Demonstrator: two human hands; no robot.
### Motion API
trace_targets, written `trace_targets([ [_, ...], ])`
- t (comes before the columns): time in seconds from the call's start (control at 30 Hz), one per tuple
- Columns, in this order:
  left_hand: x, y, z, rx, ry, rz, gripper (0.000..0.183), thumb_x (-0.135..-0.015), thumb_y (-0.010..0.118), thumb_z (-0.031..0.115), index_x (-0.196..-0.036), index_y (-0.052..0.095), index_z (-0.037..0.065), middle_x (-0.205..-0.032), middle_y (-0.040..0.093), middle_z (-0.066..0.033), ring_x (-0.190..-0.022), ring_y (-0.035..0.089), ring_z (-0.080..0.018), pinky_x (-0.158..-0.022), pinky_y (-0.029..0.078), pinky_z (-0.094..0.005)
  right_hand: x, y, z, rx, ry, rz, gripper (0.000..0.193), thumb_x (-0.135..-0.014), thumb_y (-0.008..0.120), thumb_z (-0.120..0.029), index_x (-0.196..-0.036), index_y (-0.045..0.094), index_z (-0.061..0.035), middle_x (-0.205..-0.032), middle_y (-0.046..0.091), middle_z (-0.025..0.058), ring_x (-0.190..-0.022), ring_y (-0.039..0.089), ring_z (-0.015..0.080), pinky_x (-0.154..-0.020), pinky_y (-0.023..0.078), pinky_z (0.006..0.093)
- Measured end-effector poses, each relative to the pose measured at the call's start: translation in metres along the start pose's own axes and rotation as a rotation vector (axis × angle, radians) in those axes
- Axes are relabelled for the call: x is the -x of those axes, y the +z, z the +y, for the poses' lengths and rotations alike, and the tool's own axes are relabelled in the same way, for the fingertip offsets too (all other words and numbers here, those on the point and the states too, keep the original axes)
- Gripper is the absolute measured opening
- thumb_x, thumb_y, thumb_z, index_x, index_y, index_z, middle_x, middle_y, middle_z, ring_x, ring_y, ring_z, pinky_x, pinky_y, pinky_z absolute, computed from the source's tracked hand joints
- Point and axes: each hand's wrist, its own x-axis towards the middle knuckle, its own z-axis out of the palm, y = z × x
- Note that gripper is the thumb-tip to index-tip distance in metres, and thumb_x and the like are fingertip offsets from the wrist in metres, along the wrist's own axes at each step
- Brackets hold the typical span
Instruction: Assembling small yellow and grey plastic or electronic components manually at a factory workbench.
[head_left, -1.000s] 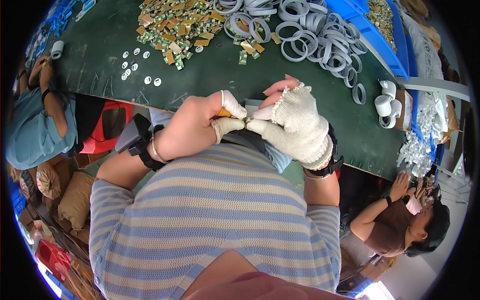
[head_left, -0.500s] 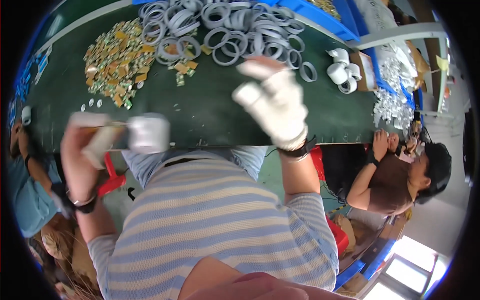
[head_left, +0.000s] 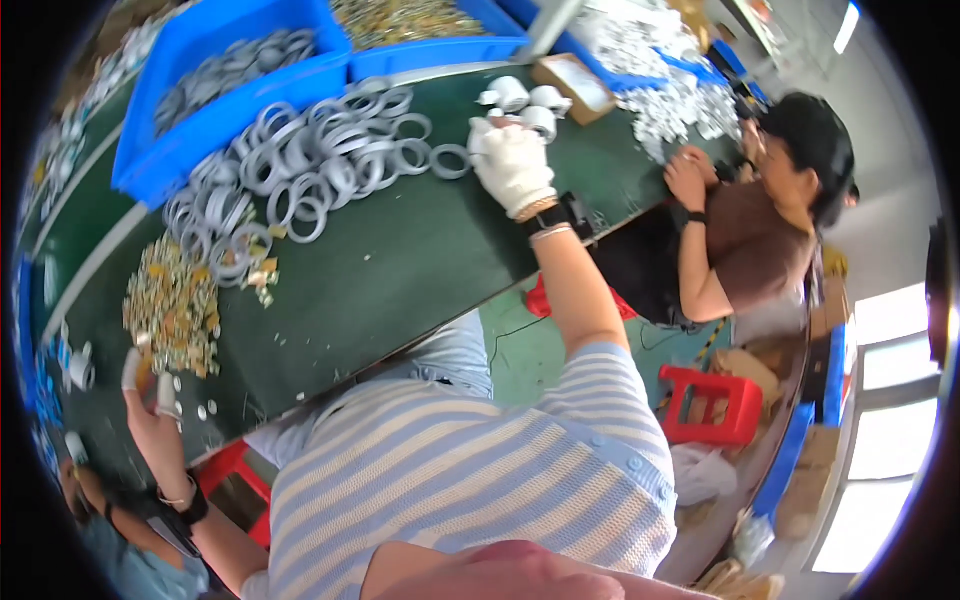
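Note:
My left hand [head_left: 155, 420], with white covers on its fingertips, reaches to the near edge of a pile of small circuit boards [head_left: 172, 300]. Its thumb and fingers are apart; whether they touch a board is unclear. Just left of it, a white cylindrical part [head_left: 82, 368] sits on the green table. My right hand [head_left: 513, 168], in a white glove, is stretched far forward beside a small group of white cylindrical parts [head_left: 540, 122]. The glove hides its fingertips, so a grip cannot be made out. Several small white discs [head_left: 202, 412] lie near my left hand.
Many grey rings [head_left: 320, 160] are heaped mid-table. Behind them stand a blue bin of grey pieces [head_left: 130, 165] and another blue bin [head_left: 430, 52]. A cardboard box [head_left: 575, 88] and clear plastic parts [head_left: 665, 115] lie right. Co-workers sit at right [head_left: 775, 220] and left [head_left: 140, 550].
My left hand has let go of the white cylindrical part, now at the left, and moved to the circuit boards. My right hand has reached forward to the white parts. The view has turned right.

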Motion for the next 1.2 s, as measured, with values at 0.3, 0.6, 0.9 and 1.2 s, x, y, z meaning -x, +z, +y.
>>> trace_targets([
  [0.3,-0.002,0.069,0.060,0.224,0.319,-0.233,0.050,-0.101,0.065,0.004,-0.149,0.054,0.010,-0.128,0.067,-0.0072,-0.104,0.064,-0.0116,-0.089,0.052,-0.0270,0.019,-0.046,-0.056,-0.708,0.391,0.555,0.058,-0.080,0.083,-0.025,-0.127,0.060,-0.0019,-0.109,0.070,0.0146,-0.101,0.068,0.0279,-0.090,0.055,0.0403],
  [0.6,0.033,0.137,0.114,0.479,0.466,-0.186,0.090,-0.092,0.080,0.029,-0.158,0.026,0.000,-0.152,0.039,-0.0216,-0.137,0.047,-0.0323,-0.115,0.038,-0.0442,0.085,-0.114,-0.217,-1.393,-0.123,-0.552,0.074,-0.086,0.069,-0.055,-0.137,0.055,-0.0044,-0.105,0.066,0.0248,-0.107,0.064,0.0449,-0.094,0.052,0.0502],
  [0.9,0.036,0.095,0.086,0.857,-0.064,-0.214,0.074,-0.098,0.070,0.033,-0.159,0.034,0.014,-0.134,0.055,-0.0127,-0.098,0.067,-0.0213,-0.085,0.058,-0.0351,-0.003,-0.001,-0.065,-0.397,0.262,0.108,0.050,-0.090,0.069,-0.045,-0.121,0.070,-0.0059,-0.111,0.071,0.0243,-0.107,0.068,0.0424,-0.094,0.055,0.0498],
  [1.2,0.040,0.110,0.105,0.770,-0.081,-0.264,0.068,-0.097,0.063,0.016,-0.158,0.034,0.012,-0.137,0.054,-0.0156,-0.102,0.067,-0.0242,-0.087,0.060,-0.0384,0.014,-0.012,-0.145,-0.508,-0.015,-0.295,0.051,-0.088,0.073,-0.040,-0.126,0.066,-0.0060,-0.110,0.070,0.0241,-0.107,0.067,0.0409,-0.095,0.053,0.0507],
])
